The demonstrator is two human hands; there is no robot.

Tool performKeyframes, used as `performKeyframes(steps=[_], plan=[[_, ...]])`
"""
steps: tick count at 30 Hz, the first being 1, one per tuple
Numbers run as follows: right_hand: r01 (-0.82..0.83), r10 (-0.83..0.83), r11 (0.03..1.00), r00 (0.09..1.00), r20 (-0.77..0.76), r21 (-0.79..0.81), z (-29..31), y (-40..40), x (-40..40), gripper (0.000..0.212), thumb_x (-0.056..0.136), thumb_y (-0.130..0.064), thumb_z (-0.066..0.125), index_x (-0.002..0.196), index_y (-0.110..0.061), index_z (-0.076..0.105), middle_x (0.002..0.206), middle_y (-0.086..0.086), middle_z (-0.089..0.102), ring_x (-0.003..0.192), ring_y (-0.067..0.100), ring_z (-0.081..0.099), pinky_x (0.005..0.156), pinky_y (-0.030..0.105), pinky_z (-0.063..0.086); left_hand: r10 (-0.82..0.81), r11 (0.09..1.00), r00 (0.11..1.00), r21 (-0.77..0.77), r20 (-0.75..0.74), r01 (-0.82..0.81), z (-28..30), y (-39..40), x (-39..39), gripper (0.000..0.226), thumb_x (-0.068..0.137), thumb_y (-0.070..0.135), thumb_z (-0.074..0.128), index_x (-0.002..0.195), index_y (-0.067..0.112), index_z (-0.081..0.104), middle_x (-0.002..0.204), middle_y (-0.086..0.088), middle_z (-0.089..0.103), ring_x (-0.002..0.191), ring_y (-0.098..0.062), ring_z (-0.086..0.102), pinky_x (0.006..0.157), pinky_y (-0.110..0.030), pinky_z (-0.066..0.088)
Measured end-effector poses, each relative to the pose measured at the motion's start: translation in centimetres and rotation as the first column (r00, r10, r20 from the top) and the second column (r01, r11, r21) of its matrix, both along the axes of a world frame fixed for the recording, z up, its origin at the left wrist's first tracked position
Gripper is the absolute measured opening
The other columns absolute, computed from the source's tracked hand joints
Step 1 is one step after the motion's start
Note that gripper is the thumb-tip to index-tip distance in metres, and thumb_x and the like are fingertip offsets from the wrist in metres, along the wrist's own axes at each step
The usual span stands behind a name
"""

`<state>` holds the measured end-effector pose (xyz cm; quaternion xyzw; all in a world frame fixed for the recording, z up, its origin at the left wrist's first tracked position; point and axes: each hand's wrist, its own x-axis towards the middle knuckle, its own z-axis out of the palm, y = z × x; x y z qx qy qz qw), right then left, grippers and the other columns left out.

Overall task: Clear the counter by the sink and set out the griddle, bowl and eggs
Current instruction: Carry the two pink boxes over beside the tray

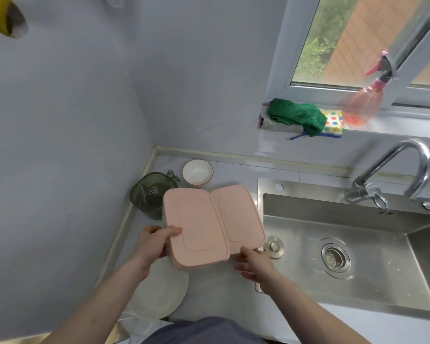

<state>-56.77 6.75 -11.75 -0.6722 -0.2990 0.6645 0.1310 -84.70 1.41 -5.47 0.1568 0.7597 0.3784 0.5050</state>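
Two pink lidded boxes sit side by side over the counter left of the sink. My left hand (152, 242) grips the near left edge of the left pink box (196, 224), thumb on its lid. My right hand (255, 263) holds the near end of the right pink box (240, 214), fingers under it. A white bowl (197, 173) with a red rim stands behind the boxes near the wall. A white plate (164, 291) lies on the counter beneath my left forearm. No griddle or eggs are in view.
A dark green container (149, 194) stands in the counter's left corner. The steel sink (358, 256) with its faucet (407, 167) is to the right. On the window sill lie a green cloth (296, 115), a dotted sponge (333, 122) and a pink spray bottle (365, 105).
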Motion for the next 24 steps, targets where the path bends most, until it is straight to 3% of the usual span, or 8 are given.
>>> performKeyframes(steps=[5, 10, 16, 21, 24], plan=[[-0.132, 0.133, 0.991, 0.988, 0.079, -0.026, 0.7, -0.2, 4.2, 0.047, 0.087, -0.051, 0.073, 0.112, -0.012, 0.066, 0.103, 0.004, 0.077, 0.079, 0.02, 0.077, 0.071, 0.035, 0.058, 0.01, 0.999, 1.0, 0.053, -0.023, -0.008, 1.3, -0.2, -0.2, 0.063, 0.053, 0.037, 0.084, 0.101, 0.008, 0.055, 0.114, -0.026, 0.069, 0.092, -0.037, 0.07, 0.079, -0.048, 0.055], [-0.052, 0.035, 0.993, 0.987, 0.159, 0.105, 1.0, 3.1, 6.3, 0.064, 0.08, -0.06, 0.076, 0.122, -0.02, 0.051, 0.118, 0.001, 0.064, 0.092, 0.019, 0.073, 0.068, 0.033, 0.06, 0.031, 0.995, 0.999, 0.096, -0.023, -0.028, 2.4, 0.4, -0.3, 0.067, 0.053, 0.034, 0.083, 0.107, 0.005, 0.057, 0.114, -0.022, 0.069, 0.092, -0.036, 0.069, 0.081, -0.049, 0.056], [-0.069, 0.069, 0.998, 0.997, 0.03, -0.007, -0.9, 2.8, 4.2, 0.064, 0.077, -0.044, 0.085, 0.12, -0.013, 0.05, 0.111, 0.003, 0.067, 0.091, 0.022, 0.072, 0.074, 0.033, 0.063, 0.05, 0.992, 0.999, 0.115, -0.021, -0.048, 3.3, 0.5, -0.6, 0.045, 0.069, 0.025, 0.086, 0.1, 0.011, 0.056, 0.112, -0.019, 0.072, 0.102, -0.04, 0.07, 0.091, -0.053, 0.056], [0.013, -0.014, 0.999, 0.998, -0.058, -0.029, -1.7, 2.8, 4.5, 0.049, 0.084, -0.032, 0.083, 0.116, -0.011, 0.052, 0.1, 0.007, 0.06, 0.085, 0.02, 0.061, 0.09, 0.04, 0.061, 0.064, 0.991, 0.998, 0.116, 0.003, -0.064, 3.3, 0.0, -1.4, 0.073, 0.056, 0.035, 0.082, 0.117, 0.002, 0.06, 0.106, -0.019, 0.075, 0.083, -0.033, 0.071, 0.076, -0.042, 0.055], [0.015, -0.017, 1.0, 0.997, -0.076, -0.026, -2.0, 2.7, 4.6, 0.043, 0.086, -0.031, 0.081, 0.112, -0.012, 0.053, 0.099, 0.005, 0.058, 0.084, 0.019, 0.06, 0.092, 0.042, 0.06, 0.064, 0.992, 0.998, 0.113, 0.005, -0.064, 3.1, -0.3, -1.9, 0.078, 0.054, 0.037, 0.082, 0.119, 0.0, 0.061, 0.106, -0.019, 0.075, 0.079, -0.031, 0.071, 0.069, -0.038, 0.055]])
